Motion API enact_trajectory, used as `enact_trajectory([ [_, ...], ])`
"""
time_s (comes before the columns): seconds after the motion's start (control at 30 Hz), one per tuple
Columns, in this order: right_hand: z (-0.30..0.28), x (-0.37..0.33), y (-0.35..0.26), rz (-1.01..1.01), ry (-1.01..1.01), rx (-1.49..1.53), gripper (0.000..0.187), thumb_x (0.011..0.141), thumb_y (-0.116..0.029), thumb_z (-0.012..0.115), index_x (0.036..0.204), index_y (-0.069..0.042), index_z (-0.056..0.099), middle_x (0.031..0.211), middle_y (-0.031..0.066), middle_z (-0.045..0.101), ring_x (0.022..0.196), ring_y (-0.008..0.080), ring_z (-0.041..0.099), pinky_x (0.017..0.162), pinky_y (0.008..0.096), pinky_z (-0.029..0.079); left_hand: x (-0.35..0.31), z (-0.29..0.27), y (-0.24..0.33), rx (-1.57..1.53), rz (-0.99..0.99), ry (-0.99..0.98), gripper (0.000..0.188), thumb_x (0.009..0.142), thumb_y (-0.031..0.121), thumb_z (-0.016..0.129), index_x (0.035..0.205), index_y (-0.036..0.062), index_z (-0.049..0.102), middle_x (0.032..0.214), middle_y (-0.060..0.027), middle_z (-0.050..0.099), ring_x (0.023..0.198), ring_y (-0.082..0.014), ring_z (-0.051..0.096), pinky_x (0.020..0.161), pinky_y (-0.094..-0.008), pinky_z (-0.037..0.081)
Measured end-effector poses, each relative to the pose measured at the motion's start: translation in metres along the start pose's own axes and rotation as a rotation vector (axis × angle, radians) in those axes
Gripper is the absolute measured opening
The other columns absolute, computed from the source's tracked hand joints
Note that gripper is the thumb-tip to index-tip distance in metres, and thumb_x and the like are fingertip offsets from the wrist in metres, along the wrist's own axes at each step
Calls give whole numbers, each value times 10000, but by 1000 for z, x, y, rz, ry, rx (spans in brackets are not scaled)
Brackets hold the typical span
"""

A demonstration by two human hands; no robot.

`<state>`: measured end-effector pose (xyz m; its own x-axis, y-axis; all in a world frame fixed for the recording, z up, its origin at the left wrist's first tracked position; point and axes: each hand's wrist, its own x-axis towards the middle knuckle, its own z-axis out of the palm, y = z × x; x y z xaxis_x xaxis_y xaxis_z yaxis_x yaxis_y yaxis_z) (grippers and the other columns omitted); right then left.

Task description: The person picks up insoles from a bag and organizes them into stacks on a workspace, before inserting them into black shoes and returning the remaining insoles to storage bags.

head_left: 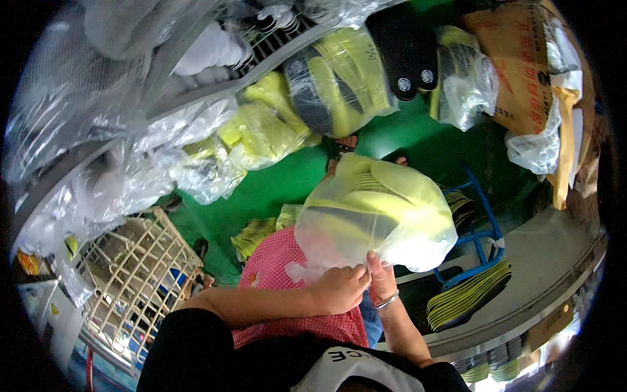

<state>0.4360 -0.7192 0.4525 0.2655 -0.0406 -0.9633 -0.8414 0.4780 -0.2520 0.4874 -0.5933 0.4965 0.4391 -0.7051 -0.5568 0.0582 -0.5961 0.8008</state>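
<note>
A clear plastic bag (408, 242) packed with yellow and dark sole-shaped pieces (385, 186) rests against my lap, its gathered mouth toward me. Both hands meet at that mouth. My left hand (343, 289) is closed, its fingers curled and pinching the bag's plastic. Beside it, my right hand (381, 279), with a bangle at the wrist, grips the gathered plastic with its thumb pointing up. My fingers partly hide the bag's neck. A loose flap of plastic lies left of my left hand over the pink checked apron (277, 258).
Filled bags of yellow pieces (349, 78) line a grey curved surface ahead. A cardboard box (509, 65) stands at far right. Near right are a blue metal frame (486, 225) and stacked soles (467, 294). A cream wire crate (134, 281) sits left on the green floor (274, 189).
</note>
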Motion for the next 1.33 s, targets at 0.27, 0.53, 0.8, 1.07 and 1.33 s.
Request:
enact_trajectory([
  [0.27, 8, 8, -13, 12, 26, -5, 141, 700, 19, 500, 830, -32, 477, 741, 0, 476, 630, 99, 449, 539, 234, 369, -4, 10, 5, 48, -109, 53, 393, 671, 166, 553, 971, -52, 424, 787, -135, 444, 646, -267, 519, 528, -364, 446],
  [0.53, 66, 27, -41, -18, -169, 186, 229, 706, 2, 514, 929, -37, 474, 759, 1, 479, 665, 104, 464, 578, 229, 389, -14, -8, -5, -39, -149, 464, 541, 654, 145, 583, 1113, -36, 362, 949, -181, 449, 811, -309, 491, 686, -381, 409],
  [0.8, 150, 57, -83, -142, -342, 75, 183, 710, -30, 516, 888, -59, 486, 720, -9, 461, 628, 91, 449, 536, 227, 367, -11, -57, -35, 264, -173, 752, 596, 615, 113, 601, 1130, -50, 350, 1001, -197, 422, 938, -332, 421, 785, -406, 359],
  [1.07, 158, 192, -87, -435, -471, -633, 277, 772, -129, 513, 1038, -95, 445, 781, 11, 505, 541, 98, 462, 438, 225, 367, 88, -83, -140, 20, -535, 860, 620, 677, 118, 561, 1211, -15, 276, 1037, -232, 437, 920, -376, 461, 784, -404, 389],
  [1.33, 93, 194, -66, -427, -574, -325, 488, 790, -170, 506, 1233, -162, 302, 910, 16, 517, 709, 129, 524, 468, 250, 430, 134, -104, -197, 42, -562, 767, 441, 710, 86, 492, 1136, 83, 382, 1011, -188, 472, 933, -331, 483, 771, -398, 400],
])
